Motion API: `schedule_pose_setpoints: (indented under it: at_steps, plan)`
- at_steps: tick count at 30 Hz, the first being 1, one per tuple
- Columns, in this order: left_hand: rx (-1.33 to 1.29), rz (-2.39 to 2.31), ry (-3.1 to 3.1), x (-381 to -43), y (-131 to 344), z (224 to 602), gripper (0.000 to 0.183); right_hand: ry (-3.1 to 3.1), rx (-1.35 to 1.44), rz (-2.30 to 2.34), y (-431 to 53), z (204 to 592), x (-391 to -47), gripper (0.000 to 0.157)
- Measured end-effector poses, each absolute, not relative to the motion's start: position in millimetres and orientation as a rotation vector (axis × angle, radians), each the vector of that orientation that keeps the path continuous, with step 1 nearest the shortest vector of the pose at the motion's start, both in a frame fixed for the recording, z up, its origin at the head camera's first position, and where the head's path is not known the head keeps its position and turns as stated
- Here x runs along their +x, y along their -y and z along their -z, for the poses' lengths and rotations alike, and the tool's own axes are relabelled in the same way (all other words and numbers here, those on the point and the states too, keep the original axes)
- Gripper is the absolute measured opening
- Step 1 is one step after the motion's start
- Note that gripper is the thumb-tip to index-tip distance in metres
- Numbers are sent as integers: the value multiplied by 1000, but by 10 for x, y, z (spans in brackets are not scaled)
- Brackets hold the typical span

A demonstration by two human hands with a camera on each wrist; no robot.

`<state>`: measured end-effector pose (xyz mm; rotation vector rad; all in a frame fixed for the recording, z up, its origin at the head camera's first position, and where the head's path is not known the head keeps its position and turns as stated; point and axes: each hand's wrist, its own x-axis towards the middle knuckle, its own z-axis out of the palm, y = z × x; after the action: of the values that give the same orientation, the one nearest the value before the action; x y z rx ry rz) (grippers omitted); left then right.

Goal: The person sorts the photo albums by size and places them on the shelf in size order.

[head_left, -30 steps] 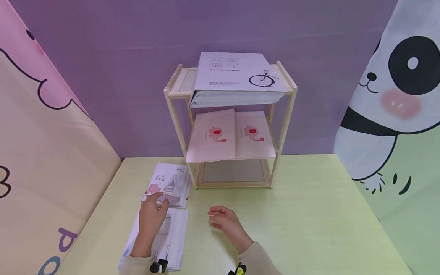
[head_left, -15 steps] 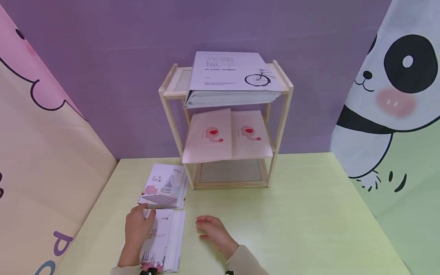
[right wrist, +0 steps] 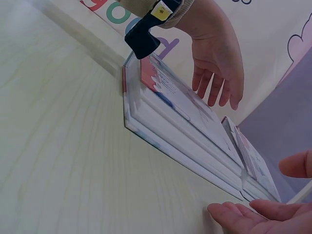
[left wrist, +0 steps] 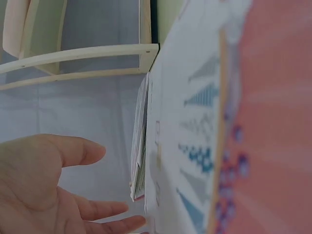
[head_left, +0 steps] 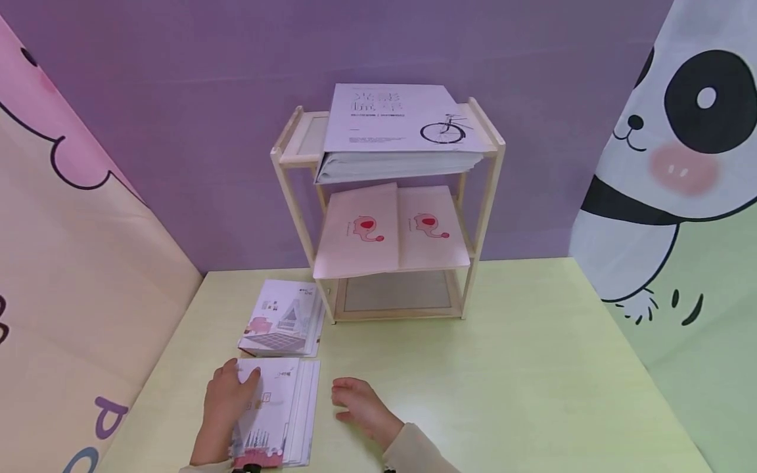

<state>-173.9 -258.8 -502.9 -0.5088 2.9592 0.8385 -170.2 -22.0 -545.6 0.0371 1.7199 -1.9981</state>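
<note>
Pale wood-grain tabletop, purple backdrop behind: left hand is at the left side of the front book stack, thumb and fingers spread, contact can't be told; right hand is just right of that stack, fingers loosely bent, thumb apart. Front stack has lower books sticking out rightward, rear book stack sits right behind it beside the left leg of the wooden rack, which carries a thick bicycle-cover book on top and two pink elephant-print booklets overlapping mid-shelf
</note>
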Motion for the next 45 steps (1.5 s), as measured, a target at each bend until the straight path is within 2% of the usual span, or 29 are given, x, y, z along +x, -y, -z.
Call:
schedule_pose_setpoints:
  at_steps: [25, 33, 45]
  plan:
    - [-457, -762, -2898, -1723, 2758, 5048, 63, -1630, 89, 1967, 415, 5487, -1616, 31]
    - [-390, -781, -2839, -1664, 2849, 5120, 61, -1600, 120, 1985, 430, 5498, -1616, 28]
    - [-427, -796, -2842, -1660, 2836, 5119, 52, -1589, 139, 1990, 420, 5493, -1618, 28]
